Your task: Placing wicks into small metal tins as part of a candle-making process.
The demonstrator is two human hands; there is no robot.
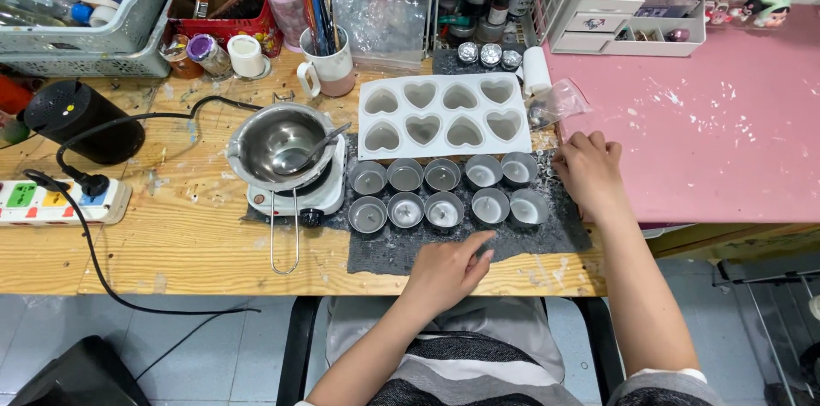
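Our left hand (446,268), nearest us, lies flat and empty on the front edge of a dark grey mat (547,235), fingers together. We see a wooden table (171,235) under the mat. Behind sits a white heart-shaped mould tray (442,115). On the mat stand ten small metal cups (444,192) in two rows. Our right hand (588,171) rests beside them, fingers curled, seemingly holding nothing.

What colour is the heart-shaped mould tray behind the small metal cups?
White. The mould tray shows plainly in the head view, behind the cups.
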